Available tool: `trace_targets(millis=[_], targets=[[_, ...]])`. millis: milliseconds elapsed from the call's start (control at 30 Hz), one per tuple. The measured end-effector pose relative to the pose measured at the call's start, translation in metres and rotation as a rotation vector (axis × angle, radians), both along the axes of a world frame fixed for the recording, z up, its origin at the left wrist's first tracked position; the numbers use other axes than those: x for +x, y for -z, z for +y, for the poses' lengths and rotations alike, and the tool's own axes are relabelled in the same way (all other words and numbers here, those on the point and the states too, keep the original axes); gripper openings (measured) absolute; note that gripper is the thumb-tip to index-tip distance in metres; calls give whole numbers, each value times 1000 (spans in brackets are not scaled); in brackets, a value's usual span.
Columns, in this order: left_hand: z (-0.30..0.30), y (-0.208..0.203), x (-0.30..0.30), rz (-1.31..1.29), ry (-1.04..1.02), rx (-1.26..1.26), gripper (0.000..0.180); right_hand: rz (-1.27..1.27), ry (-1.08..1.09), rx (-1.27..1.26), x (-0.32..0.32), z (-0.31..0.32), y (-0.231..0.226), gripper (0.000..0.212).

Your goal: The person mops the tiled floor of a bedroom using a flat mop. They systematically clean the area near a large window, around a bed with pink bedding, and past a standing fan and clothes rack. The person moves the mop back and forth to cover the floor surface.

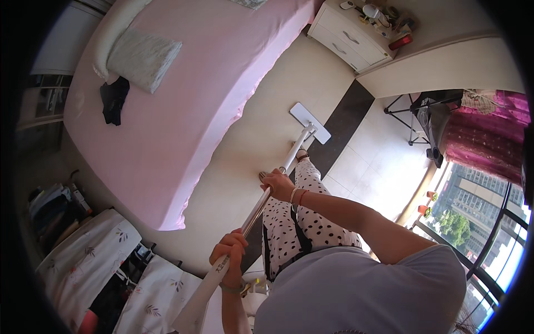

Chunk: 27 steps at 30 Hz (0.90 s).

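Note:
A flat mop (247, 221) with a long white and silver handle slants from the lower left up to its white rectangular head (310, 123), which lies on the beige floor beside a dark strip. My left hand (230, 249) is wrapped round the thick white upper part of the handle. Further down the pole, my right hand (277, 184) grips the silver section. Both hands are closed. The mop head sits just beyond my foot (301, 153).
A bed (161, 128) with a pink sheet runs along the left. At the far end stands a white drawer cabinet (347, 39). On the right are a black folding stand (414, 114), a magenta curtain (484, 136) and a window (473, 206). Cloth-covered shelving (92, 256) stands at lower left.

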<state>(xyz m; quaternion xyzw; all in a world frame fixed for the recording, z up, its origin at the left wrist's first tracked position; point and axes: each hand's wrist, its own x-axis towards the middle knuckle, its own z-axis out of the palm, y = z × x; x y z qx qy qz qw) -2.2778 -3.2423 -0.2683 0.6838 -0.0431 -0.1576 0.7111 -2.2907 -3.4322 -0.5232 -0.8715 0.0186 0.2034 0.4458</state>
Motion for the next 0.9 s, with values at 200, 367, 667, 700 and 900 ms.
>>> trace_targets(millis=[200,367,667,700,900], targets=[[79,-87,-44,-105,-182,357,21,-23,-313,221,8,145,-64,28],[99,-100,-59,-66,-176,494,25,-91,-516,333,18,175,-72,27],[-14,-70,-44,-301,-187,168,21,-69,-608,125,31,43,-79,20],[-27,-63,-42,-306,-196,144,21,-63,-589,109,32,19,-76,20],[-146,1,-22,-268,-214,9,23,-58,-381,-88,39,-141,-51,14]])
